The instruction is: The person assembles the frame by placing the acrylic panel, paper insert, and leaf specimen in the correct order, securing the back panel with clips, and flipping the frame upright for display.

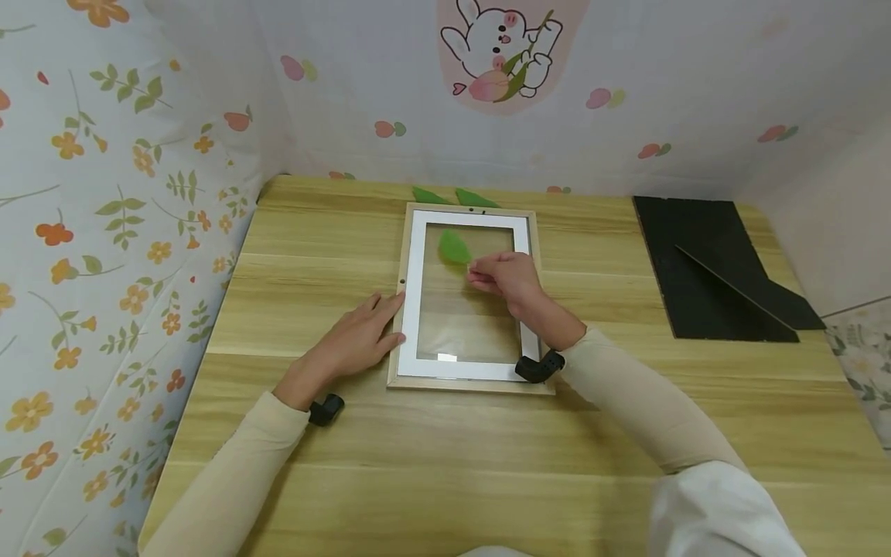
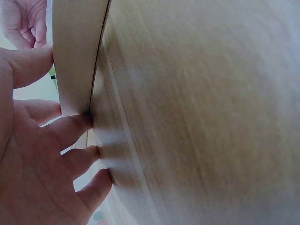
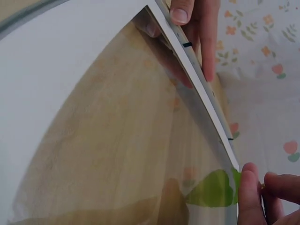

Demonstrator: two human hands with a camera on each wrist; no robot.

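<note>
The left hand (image 1: 356, 338), fingers spread, is touching the left side of the wooden frame (image 1: 473, 385), while over its opening the leaf (image 1: 454, 247) is slanting lengthwise far-left from the nearer right hand (image 1: 512, 278), which is pinching its near-right end.

Right of the right hand's (image 1: 511, 280) pinch: passable tabletop (image 1: 592, 240) up to black board (image 1: 664, 240). Left: left hand (image 1: 358, 340) blocks frame (image 1: 406, 247) edge.

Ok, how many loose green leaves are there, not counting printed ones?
3: one held leaf pinched in the right hand over the frame, plus a left leaf and a right leaf past its far edge; more may be hidden.
</note>
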